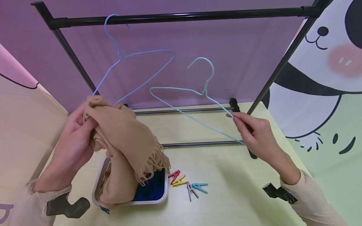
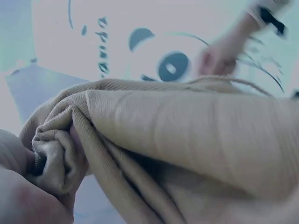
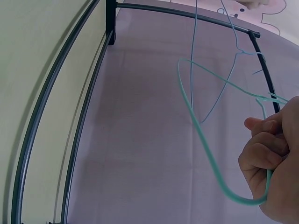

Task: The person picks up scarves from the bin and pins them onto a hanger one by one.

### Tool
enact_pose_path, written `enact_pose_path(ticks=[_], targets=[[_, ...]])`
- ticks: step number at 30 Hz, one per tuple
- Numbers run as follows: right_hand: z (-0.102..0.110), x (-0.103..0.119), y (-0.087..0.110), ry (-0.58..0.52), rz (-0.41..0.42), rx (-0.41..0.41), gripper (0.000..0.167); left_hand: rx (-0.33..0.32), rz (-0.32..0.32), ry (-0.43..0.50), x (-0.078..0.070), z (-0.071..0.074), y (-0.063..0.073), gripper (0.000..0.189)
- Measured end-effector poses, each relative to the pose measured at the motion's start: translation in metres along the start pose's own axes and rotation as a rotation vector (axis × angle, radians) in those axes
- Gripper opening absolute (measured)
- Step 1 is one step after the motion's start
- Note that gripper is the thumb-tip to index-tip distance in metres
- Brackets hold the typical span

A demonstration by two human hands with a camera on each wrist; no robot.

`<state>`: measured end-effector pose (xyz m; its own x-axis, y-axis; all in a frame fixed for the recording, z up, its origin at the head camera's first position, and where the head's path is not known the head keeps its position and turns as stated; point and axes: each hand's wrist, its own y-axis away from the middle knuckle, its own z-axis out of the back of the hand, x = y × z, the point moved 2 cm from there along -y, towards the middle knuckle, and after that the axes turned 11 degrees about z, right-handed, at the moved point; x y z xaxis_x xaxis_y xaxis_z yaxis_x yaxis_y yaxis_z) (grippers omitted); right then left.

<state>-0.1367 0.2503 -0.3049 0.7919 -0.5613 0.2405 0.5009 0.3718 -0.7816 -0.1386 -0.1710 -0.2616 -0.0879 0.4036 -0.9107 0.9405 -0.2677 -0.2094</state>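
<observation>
My left hand [image 1: 71, 147] grips the bunched top of a tan fringed scarf [image 1: 121, 135]. The scarf drapes down over the left part of a white tray [image 1: 165, 196]; its folds fill most of the left wrist view. At the right, my right hand [image 1: 258, 135] pinches a light blue wire hanger [image 1: 181, 88] by its sloping side, hook upward and apart from the rail. In the right wrist view, the fingers [image 3: 261, 156] curl round this hanger's wire. A second, periwinkle hanger [image 1: 144, 83] hangs by its hook from the rail, its lower left part hidden behind the scarf.
A black rack with a top rail [image 1: 181, 17] spans the table. Dark blue cloth [image 1: 152, 188] lies in the tray. Right of it are red [image 1: 174, 176], yellow [image 1: 179, 181], grey [image 1: 192, 191] and blue [image 1: 200, 187] clothespins. A purple curtain [image 1: 169, 37] hangs behind.
</observation>
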Motion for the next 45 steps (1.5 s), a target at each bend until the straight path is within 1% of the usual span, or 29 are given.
enact_pose_path(ticks=[1, 3, 4, 5, 6, 8, 9, 11, 12, 14, 15, 17, 20, 22, 24, 26, 27, 29, 30, 32, 33, 35, 37, 38, 39, 42, 43, 44, 45], targets=[[0.0, 0.0, 0.0, 0.001, 0.001, 0.0, 0.028, 0.019, 0.002, 0.063, -0.006, -0.003, -0.002, 0.022], [0.001, 0.001, -0.001, 0.003, 0.004, -0.003, 0.028, 0.035, -0.006, 0.153, -0.019, -0.009, -0.007, 0.019], [0.001, 0.001, -0.001, 0.004, 0.006, -0.005, 0.028, 0.034, -0.027, 0.178, -0.026, -0.013, -0.009, 0.018], [0.001, 0.001, -0.001, 0.002, 0.008, -0.008, 0.028, 0.05, -0.034, 0.233, -0.032, -0.016, -0.013, 0.017], [0.001, 0.001, -0.002, 0.001, 0.01, -0.012, 0.028, 0.048, -0.062, 0.265, -0.039, -0.02, -0.016, 0.015], [0.001, 0.001, -0.002, -0.008, 0.012, -0.017, 0.028, 0.014, -0.126, 0.272, -0.051, -0.027, -0.023, 0.013], [0.001, 0.001, -0.002, -0.013, 0.014, -0.018, 0.028, 0.012, -0.15, 0.313, -0.056, -0.029, -0.027, 0.011], [0.0, 0.002, -0.002, -0.025, 0.015, -0.019, 0.028, -0.004, -0.184, 0.332, -0.065, -0.033, -0.033, 0.008], [0.0, 0.002, -0.002, -0.028, 0.016, -0.021, 0.028, -0.031, -0.206, 0.309, -0.068, -0.035, -0.036, 0.007], [-0.001, 0.003, -0.002, -0.034, 0.018, -0.023, 0.027, -0.04, -0.229, 0.25, -0.07, -0.039, -0.039, 0.013], [-0.001, 0.004, -0.002, -0.034, 0.019, -0.025, 0.027, -0.041, -0.24, 0.2, -0.07, -0.041, -0.04, 0.015], [-0.003, 0.005, -0.003, -0.039, 0.019, -0.031, 0.027, -0.07, -0.239, -0.002, -0.067, -0.043, -0.04, 0.02], [-0.005, 0.005, -0.003, -0.056, 0.022, -0.031, 0.027, -0.139, -0.188, -0.457, -0.056, -0.039, -0.035, 0.017], [-0.006, 0.003, -0.002, -0.065, 0.028, -0.025, 0.028, -0.163, -0.113, -0.756, -0.045, -0.031, -0.031, 0.013], [-0.007, 0.001, -0.002, -0.062, 0.038, -0.02, 0.028, -0.178, -0.04, -1.013, -0.036, -0.023, -0.027, 0.011], [-0.007, 0.0, -0.002, -0.047, 0.045, -0.019, 0.028, -0.146, 0.029, -1.182, -0.028, -0.017, -0.027, 0.019], [-0.006, 0.0, -0.002, -0.039, 0.045, -0.017, 0.028, -0.124, 0.073, -1.244, -0.026, -0.014, -0.027, 0.023], [-0.006, -0.001, -0.002, -0.03, 0.044, -0.019, 0.028, -0.061, 0.156, -1.306, -0.023, -0.012, -0.029, 0.034], [-0.006, -0.001, -0.002, -0.031, 0.042, -0.017, 0.028, -0.019, 0.179, -1.317, -0.021, -0.012, -0.031, 0.038], [-0.008, -0.001, -0.002, -0.032, 0.043, -0.017, 0.027, 0.044, 0.199, -1.317, -0.02, -0.01, -0.034, 0.04], [-0.009, -0.001, -0.003, -0.036, 0.043, -0.014, 0.027, 0.065, 0.197, -1.307, -0.019, -0.009, -0.035, 0.036], [-0.011, -0.001, -0.003, -0.047, 0.044, -0.01, 0.027, 0.093, 0.171, -1.286, -0.02, -0.007, -0.036, 0.027], [-0.014, 0.0, -0.004, -0.056, 0.046, -0.006, 0.028, 0.111, 0.161, -1.197, -0.022, -0.003, -0.038, 0.022], [-0.014, 0.0, -0.004, -0.061, 0.045, -0.004, 0.028, 0.128, 0.163, -1.117, -0.024, 0.0, -0.038, 0.021], [-0.015, 0.001, -0.005, -0.066, 0.044, -0.003, 0.028, 0.144, 0.171, -1.004, -0.027, 0.003, -0.039, 0.023], [-0.017, 0.002, -0.006, -0.07, 0.048, -0.001, 0.029, 0.23, 0.204, -0.567, -0.036, 0.009, -0.038, 0.033], [-0.018, 0.003, -0.007, -0.068, 0.05, -0.001, 0.029, 0.266, 0.198, -0.45, -0.038, 0.01, -0.038, 0.038], [-0.018, 0.003, -0.008, -0.067, 0.052, -0.002, 0.029, 0.299, 0.191, -0.349, -0.04, 0.01, -0.037, 0.044], [-0.019, 0.003, -0.009, -0.066, 0.054, -0.002, 0.029, 0.326, 0.176, -0.284, -0.042, 0.01, -0.037, 0.049]])
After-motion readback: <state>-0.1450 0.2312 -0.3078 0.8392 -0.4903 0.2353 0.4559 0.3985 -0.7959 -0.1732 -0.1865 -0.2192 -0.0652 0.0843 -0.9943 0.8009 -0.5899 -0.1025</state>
